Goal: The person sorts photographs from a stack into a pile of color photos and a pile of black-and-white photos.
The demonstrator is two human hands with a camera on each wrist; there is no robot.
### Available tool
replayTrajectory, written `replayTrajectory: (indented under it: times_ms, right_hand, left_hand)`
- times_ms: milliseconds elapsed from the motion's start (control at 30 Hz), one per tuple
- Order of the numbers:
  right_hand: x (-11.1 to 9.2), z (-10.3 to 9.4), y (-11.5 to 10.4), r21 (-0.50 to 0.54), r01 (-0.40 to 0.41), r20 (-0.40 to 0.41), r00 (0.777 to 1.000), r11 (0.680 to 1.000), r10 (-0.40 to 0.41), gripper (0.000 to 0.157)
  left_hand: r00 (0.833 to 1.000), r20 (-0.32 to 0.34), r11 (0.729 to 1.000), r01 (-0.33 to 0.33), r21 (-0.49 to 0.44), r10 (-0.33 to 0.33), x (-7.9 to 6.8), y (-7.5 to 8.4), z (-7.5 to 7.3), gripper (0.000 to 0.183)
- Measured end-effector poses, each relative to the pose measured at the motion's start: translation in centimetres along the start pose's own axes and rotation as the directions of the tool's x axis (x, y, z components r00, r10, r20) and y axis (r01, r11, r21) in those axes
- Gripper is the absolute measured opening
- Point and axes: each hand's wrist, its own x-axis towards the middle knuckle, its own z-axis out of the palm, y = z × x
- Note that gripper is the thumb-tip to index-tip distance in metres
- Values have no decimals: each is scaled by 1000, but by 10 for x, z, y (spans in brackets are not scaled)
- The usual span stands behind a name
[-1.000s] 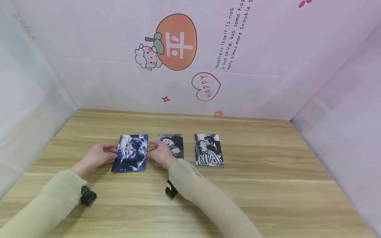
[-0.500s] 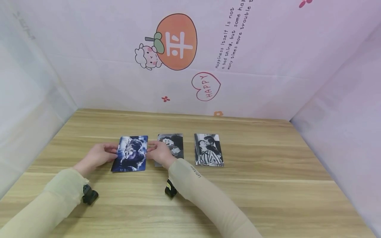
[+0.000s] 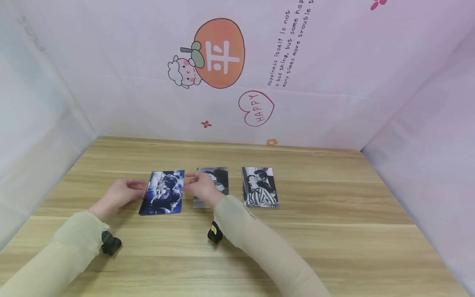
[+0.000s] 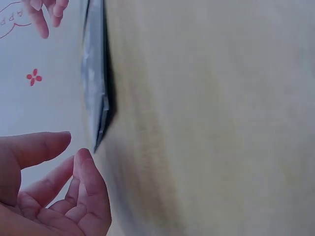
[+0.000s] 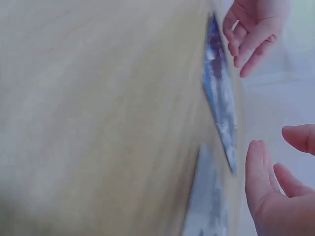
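A blue-toned photo card (image 3: 163, 193) of a couple lies on the left part of the wooden table; its edge looks layered in the left wrist view. Just off its left side is my left hand (image 3: 120, 194), thumb and fingers loosely bent with a gap between them (image 4: 64, 196). My right hand (image 3: 202, 189) hovers by the card's right edge, thumb apart from the fingers and nothing between them. Beneath that hand, partly covered, lies a black-and-white photo card (image 3: 222, 176). A second black-and-white photo card (image 3: 260, 187), showing a striped shirt, lies farther right.
The three cards form a row across the wooden table (image 3: 326, 239). A printed white cloth wall (image 3: 148, 111) rises behind the table, with plain cloth sides left and right. Small black cameras (image 3: 111, 243) sit at both wrists.
Both hands have let go of the blue photo card and drawn slightly away from its sides. The card's far edge has come down a little; the other two cards stay put.
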Motion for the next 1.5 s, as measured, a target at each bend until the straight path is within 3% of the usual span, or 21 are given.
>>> replayTrajectory:
  times_ms: [167, 333, 467, 733, 1167, 1500]
  right_hand:
    - [-5, -11, -4, 35, 5, 10, 1000, 999, -6, 44]
    - [-11, -20, -2, 74, 35, 9, 999, 997, -35, 44]
    - [-13, -28, 5, 82, 28, 10, 1000, 996, -29, 44]
    - [-20, -49, 19, 87, 43, -4, 999, 995, -43, 44]
    - [-29, -91, 42, 104, 45, -60, 997, 994, -39, 48]
    - [-38, -121, 52, 68, 28, -57, 998, 997, -24, 50]
  left_hand:
    - [1000, 17, 1000, 12, -1, -12, -4, 11, -4, 48]
    - [999, 2, 998, -46, 46, 46, -9, 26, -3, 47]
    - [997, 6, 997, -73, 28, 73, -12, 37, 4, 48]
    - [994, -9, 991, -111, -73, 111, -11, 56, 25, 46]
    - [995, 14, 973, -90, -212, 95, 3, 79, 65, 43]
    - [996, 39, 957, -61, -283, 75, 13, 95, 95, 41]
